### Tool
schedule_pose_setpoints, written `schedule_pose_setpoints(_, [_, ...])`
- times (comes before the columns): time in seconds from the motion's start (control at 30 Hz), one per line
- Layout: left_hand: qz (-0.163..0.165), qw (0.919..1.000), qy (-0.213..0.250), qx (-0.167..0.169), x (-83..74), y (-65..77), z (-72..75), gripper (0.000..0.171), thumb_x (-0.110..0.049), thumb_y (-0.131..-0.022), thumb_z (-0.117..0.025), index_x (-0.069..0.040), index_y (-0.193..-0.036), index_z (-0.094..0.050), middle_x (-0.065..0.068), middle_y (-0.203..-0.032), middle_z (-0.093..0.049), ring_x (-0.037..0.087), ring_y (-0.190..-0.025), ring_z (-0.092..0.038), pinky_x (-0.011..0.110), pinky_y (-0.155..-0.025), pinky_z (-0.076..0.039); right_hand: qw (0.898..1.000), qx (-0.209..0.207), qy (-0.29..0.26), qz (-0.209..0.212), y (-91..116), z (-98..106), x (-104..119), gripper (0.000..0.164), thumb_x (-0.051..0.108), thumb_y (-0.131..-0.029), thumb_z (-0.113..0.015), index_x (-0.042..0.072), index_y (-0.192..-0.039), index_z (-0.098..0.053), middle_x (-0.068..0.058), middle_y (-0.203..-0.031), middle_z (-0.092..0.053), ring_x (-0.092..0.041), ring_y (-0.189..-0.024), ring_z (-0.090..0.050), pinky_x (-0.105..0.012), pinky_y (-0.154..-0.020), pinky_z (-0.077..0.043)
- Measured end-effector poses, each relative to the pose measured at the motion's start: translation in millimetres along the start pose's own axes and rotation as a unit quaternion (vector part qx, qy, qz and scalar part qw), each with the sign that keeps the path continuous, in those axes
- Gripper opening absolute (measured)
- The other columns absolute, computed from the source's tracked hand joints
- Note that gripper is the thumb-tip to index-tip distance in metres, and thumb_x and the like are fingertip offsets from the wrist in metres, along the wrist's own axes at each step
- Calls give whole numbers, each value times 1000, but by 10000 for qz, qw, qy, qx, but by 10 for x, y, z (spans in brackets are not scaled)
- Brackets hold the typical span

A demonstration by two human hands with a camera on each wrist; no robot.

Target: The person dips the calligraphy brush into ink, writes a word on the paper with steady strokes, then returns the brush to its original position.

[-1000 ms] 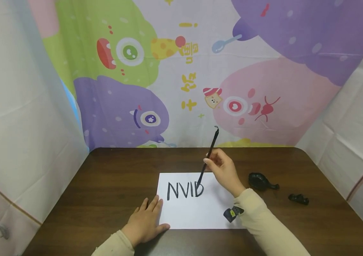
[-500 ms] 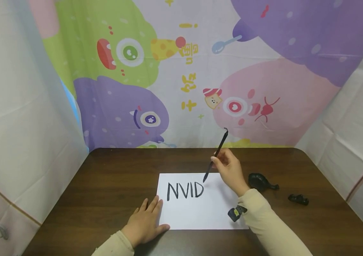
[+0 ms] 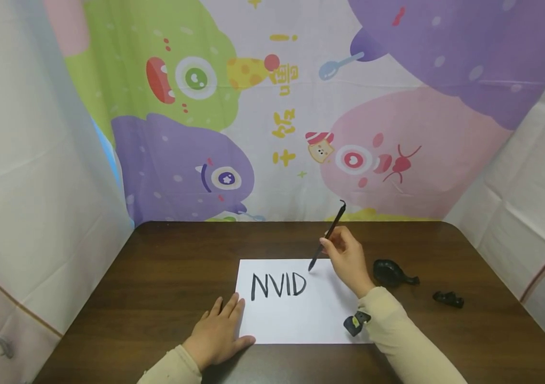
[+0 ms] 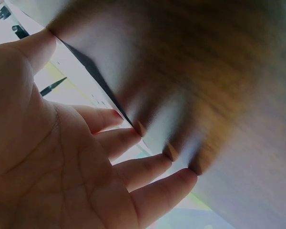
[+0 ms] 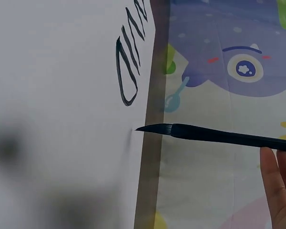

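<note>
A white sheet of paper point(image 3: 296, 320) lies on the table with the black letters NVID point(image 3: 278, 285) across its upper left. My right hand point(image 3: 346, 258) pinches a dark writing brush point(image 3: 327, 234) by its handle, tilted with the tip pointing down. In the right wrist view the brush tip point(image 5: 152, 129) hovers close over the paper, to the right of the D; whether it touches is hard to tell. My left hand point(image 3: 216, 330) rests with spread fingers at the paper's left edge. In the left wrist view its fingertips point(image 4: 159, 164) touch the table and the paper's edge.
A black gourd-shaped object point(image 3: 389, 272) lies right of the paper, behind the right forearm. Further right is a small black piece point(image 3: 448, 298), perhaps a brush rest. The brown table point(image 3: 157, 277) ends at a cartoon-printed curtain point(image 3: 282, 197).
The brush has lifted from the D, whose curve is now fully visible, and moved right. My right hand shifted right and slightly down with it. My left hand stays put.
</note>
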State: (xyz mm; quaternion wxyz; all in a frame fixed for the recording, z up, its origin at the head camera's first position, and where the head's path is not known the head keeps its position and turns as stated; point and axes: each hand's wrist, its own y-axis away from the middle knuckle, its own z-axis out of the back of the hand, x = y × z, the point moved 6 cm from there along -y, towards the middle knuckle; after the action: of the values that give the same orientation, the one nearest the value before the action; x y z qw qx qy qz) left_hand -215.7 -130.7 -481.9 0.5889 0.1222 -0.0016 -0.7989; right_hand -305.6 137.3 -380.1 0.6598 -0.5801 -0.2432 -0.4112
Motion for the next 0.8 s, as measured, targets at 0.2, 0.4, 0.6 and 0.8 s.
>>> schedule_pose_setpoints(0.2, [25,10000,32,37,-8,-2,13,87,-63,-87,-59,-6,-149,-38,16,-158,-33,50,-141,-33,67,-105,-36,9999,-28,15,144,9,-8,17,14,-12,-86,-65,-15,-95,-55,-27,-86,-62,-29,-76,-66,-44,-70,-60])
schedule_pose_setpoints(0.4, [38,9999,77,70,-11,-3,27,87,-63,-87,-59,-6,-149,-38,16,-158,-33,49,-141,-32,67,-105,-36,9994,-11,273,223,27,-5,44,14,-11,-85,-67,-13,-94,-56,-23,-86,-63,-18,-75,-64,-36,-69,-61])
schedule_pose_setpoints(0.6, [43,9999,50,112,-8,-11,10,87,-63,-87,-59,-6,-150,-38,16,-159,-32,49,-142,-32,67,-105,-36,9985,57,503,189,43,-16,2,14,-9,-86,-67,-12,-94,-56,-23,-88,-63,-20,-74,-62,-25,-67,-59])
schedule_pose_setpoints(0.8, [41,9999,81,81,-17,0,24,87,-62,-86,-60,-6,-149,-39,16,-158,-33,49,-141,-32,67,-105,-36,9978,32,629,217,35,-30,-284,14,-5,-85,-70,-5,-92,-58,-17,-82,-63,-18,-68,-61,-18,-61,-55])
